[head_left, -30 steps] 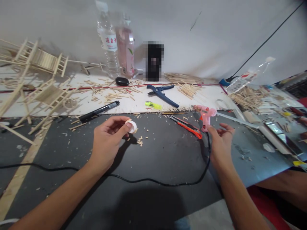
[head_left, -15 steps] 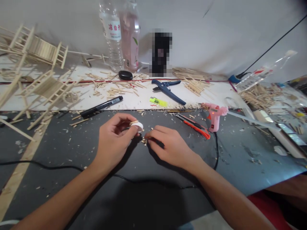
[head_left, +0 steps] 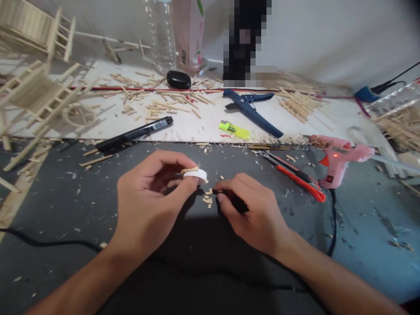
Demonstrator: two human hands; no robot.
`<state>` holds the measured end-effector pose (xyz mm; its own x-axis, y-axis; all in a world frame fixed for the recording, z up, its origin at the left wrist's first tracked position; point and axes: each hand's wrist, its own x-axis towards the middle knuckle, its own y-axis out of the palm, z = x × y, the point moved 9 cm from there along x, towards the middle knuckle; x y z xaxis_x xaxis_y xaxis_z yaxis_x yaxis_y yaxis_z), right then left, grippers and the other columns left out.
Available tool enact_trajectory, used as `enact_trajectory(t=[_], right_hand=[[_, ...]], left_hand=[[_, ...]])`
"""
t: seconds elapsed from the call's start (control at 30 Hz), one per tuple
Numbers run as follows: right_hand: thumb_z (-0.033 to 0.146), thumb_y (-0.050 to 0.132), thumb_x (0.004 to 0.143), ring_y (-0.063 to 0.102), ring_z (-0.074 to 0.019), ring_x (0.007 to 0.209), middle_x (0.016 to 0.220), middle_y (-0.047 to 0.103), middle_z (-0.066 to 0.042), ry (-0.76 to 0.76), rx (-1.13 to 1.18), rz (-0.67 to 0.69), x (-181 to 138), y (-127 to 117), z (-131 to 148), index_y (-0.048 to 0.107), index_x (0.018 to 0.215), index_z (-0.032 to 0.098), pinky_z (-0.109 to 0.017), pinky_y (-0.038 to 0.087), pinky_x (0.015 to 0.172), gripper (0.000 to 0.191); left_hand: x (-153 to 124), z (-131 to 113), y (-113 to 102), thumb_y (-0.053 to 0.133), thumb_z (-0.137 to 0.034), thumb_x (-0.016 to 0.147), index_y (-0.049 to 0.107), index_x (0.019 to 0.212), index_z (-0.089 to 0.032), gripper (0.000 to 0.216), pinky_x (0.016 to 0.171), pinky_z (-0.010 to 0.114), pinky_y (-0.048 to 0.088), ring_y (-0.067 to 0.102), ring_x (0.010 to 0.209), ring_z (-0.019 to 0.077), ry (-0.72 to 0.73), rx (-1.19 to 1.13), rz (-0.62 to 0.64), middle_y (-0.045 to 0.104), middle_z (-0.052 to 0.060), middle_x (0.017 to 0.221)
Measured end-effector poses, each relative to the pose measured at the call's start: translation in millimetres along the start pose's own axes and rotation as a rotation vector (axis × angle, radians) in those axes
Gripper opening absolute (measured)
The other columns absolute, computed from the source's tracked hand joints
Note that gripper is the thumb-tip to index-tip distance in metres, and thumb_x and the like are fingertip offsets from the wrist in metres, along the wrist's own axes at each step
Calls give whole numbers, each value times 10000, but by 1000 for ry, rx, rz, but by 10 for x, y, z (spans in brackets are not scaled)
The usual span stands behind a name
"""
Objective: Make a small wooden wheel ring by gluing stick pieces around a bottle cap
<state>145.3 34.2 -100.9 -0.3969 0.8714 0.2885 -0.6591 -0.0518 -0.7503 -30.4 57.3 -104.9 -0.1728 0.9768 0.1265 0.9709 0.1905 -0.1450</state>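
My left hand (head_left: 152,197) pinches a small white disc (head_left: 197,176), like a bottle cap or ring seen nearly edge-on, between thumb and fingers. A short wooden piece (head_left: 190,169) lies along its upper edge. Just to the right, low over the dark table, my right hand (head_left: 251,210) has thumb and forefinger closed together; whatever is between their tips is too small to make out. Right beside those fingertips lies a little cluster of cut wooden stick bits (head_left: 207,200).
Behind the hands are a black marker (head_left: 134,134), a yellow-green lighter (head_left: 234,129) and a blue cutter (head_left: 252,111). An orange utility knife (head_left: 300,179) and a pink glue gun (head_left: 337,159) lie right. Stick models (head_left: 39,92) stand left; a black cable (head_left: 49,243) crosses the table.
The view has shifted closer and lower, so the background sits higher. My right hand's fingertips have drawn slightly away from the wooden bits. The left hand still holds the white disc.
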Motion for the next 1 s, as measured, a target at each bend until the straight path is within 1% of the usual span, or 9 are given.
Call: enact_trajectory(t=[0.1, 0.2, 0.27, 0.37, 0.47, 0.6, 0.73, 0.9, 1.0], right_hand=[[110, 533, 1006, 590, -225, 870, 922, 664, -73, -31, -26, 63, -2, 48, -9, 734, 1136, 159, -369, 465, 775, 244], [79, 543, 995, 560, -227, 852, 957, 666, -71, -85, -12, 145, -15, 127, 8, 734, 1227, 185, -380, 452, 752, 319], [62, 551, 984, 548, -224, 840, 966, 669, -72, -116, 1, 166, -25, 154, 24, 739, 1246, 182, -382, 444, 742, 344], [65, 574, 981, 534, -219, 818, 947, 672, -68, -138, -22, 158, -35, 158, 37, 758, 1226, 181, -380, 425, 727, 327], [108, 586, 1011, 502, -212, 769, 902, 686, -65, -194, -112, 131, -40, 132, 84, 786, 1150, 177, -381, 388, 694, 253], [127, 607, 1027, 508, -204, 758, 926, 739, -71, -256, -176, 109, -37, 75, 123, 794, 1035, 155, -384, 383, 688, 189], [105, 629, 1009, 560, -208, 798, 962, 749, -82, -244, -145, 143, -31, 76, 107, 764, 1052, 133, -374, 431, 723, 144], [116, 519, 1049, 598, -225, 840, 946, 708, -106, -163, -148, 199, -7, 114, 74, 694, 983, 136, -370, 487, 763, 188], [145, 499, 1059, 632, -193, 875, 971, 693, -78, -108, -3, 138, 10, -14, 78, 628, 1012, 173, -320, 519, 790, 140]], left_hand=[[8, -10, -16, 790, -132, 809, 755, 841, -297, 171, 667, 203, 653, 758, 771, 131, 9, 31, -36, 773, -67, 866], [20, -67, -22, 785, -101, 782, 769, 846, -282, 192, 609, 168, 641, 761, 722, 117, 100, 45, -49, 782, -65, 844], [22, -98, -21, 782, -81, 769, 777, 858, -272, 211, 594, 152, 640, 758, 686, 108, 160, 39, -43, 785, -65, 831], [23, -91, -17, 782, -37, 762, 775, 874, -264, 254, 637, 96, 632, 754, 689, 72, 169, 16, -22, 780, -87, 827], [10, -111, -21, 780, -11, 755, 764, 859, -247, 258, 661, 33, 600, 742, 682, 30, 182, -5, -12, 769, -108, 816], [-3, -136, -10, 784, -8, 761, 763, 862, -231, 246, 680, 21, 586, 733, 687, 18, 199, 7, -6, 773, -104, 828], [6, -133, 0, 787, 13, 742, 759, 841, -221, 255, 679, 27, 578, 714, 664, 15, 206, -1, -11, 766, -104, 798], [-8, -138, 10, 780, 20, 743, 763, 840, -220, 259, 694, 62, 598, 735, 706, 40, 216, -4, -1, 772, -88, 815], [-40, -160, 11, 785, 6, 748, 760, 846, -222, 250, 720, 108, 624, 760, 751, 75, 228, -5, 0, 783, -70, 840]])
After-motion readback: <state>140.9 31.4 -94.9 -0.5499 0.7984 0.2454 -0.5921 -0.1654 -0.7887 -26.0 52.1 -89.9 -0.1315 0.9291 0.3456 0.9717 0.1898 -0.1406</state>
